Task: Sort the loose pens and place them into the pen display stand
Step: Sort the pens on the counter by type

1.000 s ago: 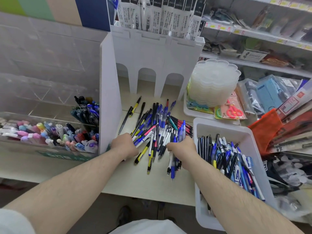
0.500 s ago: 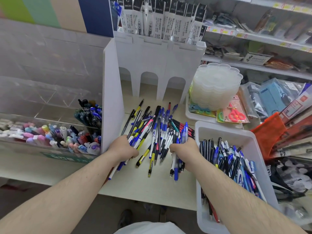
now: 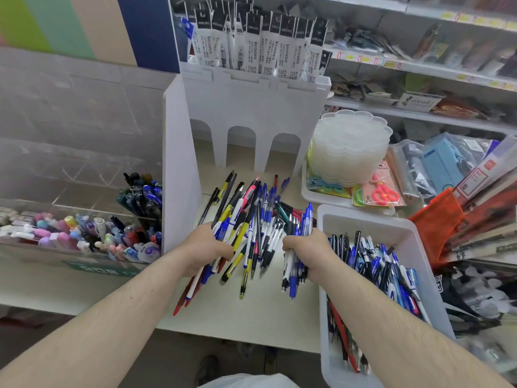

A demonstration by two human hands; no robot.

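A heap of loose pens (image 3: 258,219), blue, black, yellow and red, lies on the shelf inside the white pen display stand (image 3: 251,107). My left hand (image 3: 205,249) grips a bundle of pens at the heap's left side, their tips sticking out below my fist. At the heap's right side my right hand (image 3: 305,252) grips another bundle of mostly blue and white pens. The stand has three arched slots at the back and packaged refills in its top.
A white bin (image 3: 363,219) with several more pens stands at the right. Left of the stand's side wall (image 3: 179,169) a clear box (image 3: 84,256) holds markers and pens. Stacked clear lids (image 3: 349,147) and scissors packs (image 3: 380,191) sit behind the bin.
Both hands have closed round bundles of pens and gathered the heap closer together; more pen tips now stick out below my left fist.
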